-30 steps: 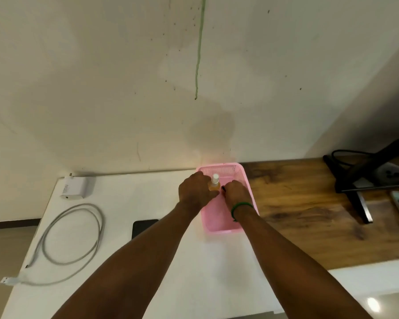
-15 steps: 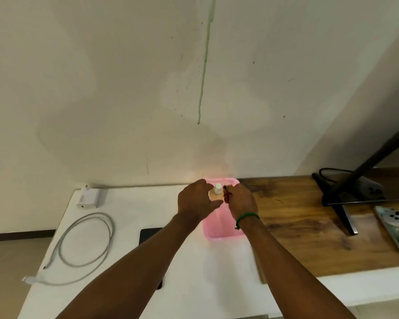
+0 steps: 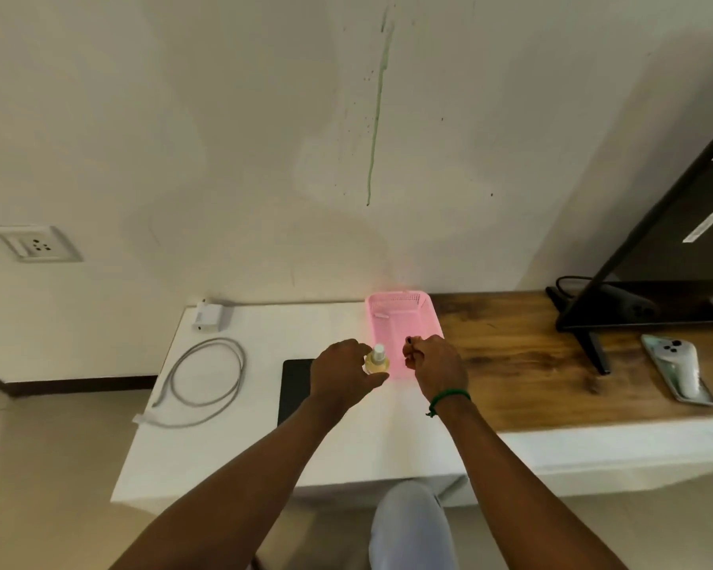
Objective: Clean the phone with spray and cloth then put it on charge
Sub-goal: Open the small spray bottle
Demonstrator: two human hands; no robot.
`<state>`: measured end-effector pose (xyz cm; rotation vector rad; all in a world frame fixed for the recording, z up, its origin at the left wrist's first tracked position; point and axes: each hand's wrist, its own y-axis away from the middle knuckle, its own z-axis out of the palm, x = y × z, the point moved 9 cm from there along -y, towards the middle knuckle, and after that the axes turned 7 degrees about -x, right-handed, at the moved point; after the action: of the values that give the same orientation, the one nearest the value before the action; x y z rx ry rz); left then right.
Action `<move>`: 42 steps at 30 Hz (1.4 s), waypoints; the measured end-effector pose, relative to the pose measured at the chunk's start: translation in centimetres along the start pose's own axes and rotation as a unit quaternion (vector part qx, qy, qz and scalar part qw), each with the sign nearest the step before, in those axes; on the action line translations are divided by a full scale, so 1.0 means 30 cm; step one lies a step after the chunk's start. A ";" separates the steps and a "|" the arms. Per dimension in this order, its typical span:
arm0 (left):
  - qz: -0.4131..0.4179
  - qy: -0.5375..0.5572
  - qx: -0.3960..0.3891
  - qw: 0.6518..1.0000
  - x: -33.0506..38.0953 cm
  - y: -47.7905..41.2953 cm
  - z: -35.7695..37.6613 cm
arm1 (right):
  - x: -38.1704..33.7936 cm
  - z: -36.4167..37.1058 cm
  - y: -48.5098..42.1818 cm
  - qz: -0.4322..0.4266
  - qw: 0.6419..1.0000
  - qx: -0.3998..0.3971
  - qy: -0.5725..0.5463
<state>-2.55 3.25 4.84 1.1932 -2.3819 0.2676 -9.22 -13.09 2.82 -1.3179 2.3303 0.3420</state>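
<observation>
My left hand grips a small spray bottle of yellowish liquid with a white nozzle, held upright just in front of the pink basket. My right hand is curled beside it over the basket's near end, its fingertips pinching a small dark thing too small to identify. A black phone lies flat on the white table, partly hidden by my left wrist. A white charger plug and a coiled grey cable lie at the table's left. No cloth shows.
A wall socket sits on the wall to the far left. On the wooden top to the right stand a black TV on its foot and a white game controller. My knee is below the table edge.
Both hands have drawn back out of the pink basket towards me, the left bringing the spray bottle with it. The view has pulled back and now shows the socket and TV.
</observation>
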 end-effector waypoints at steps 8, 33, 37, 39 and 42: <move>-0.034 0.014 -0.035 0.999 -0.076 0.107 0.135 | 0.068 0.173 0.133 0.030 0.996 -0.073 -0.041; -0.072 0.014 -0.068 0.995 -0.172 0.116 0.309 | 0.222 0.372 0.146 0.087 0.985 -0.148 -0.015; -0.073 0.009 -0.074 0.994 -0.184 0.115 0.317 | 0.232 0.385 0.149 0.088 0.985 -0.149 -0.008; -0.073 0.009 -0.074 0.995 -0.188 0.114 0.320 | 0.241 0.393 0.149 0.098 0.983 -0.152 -0.021; -0.072 0.008 -0.073 0.995 -0.191 0.107 0.317 | 0.244 0.399 0.152 0.100 0.982 -0.154 -0.039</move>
<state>-5.13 5.72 -6.16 1.2810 -2.2463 0.0552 -13.41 -11.22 -11.21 -1.1773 2.4181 0.8309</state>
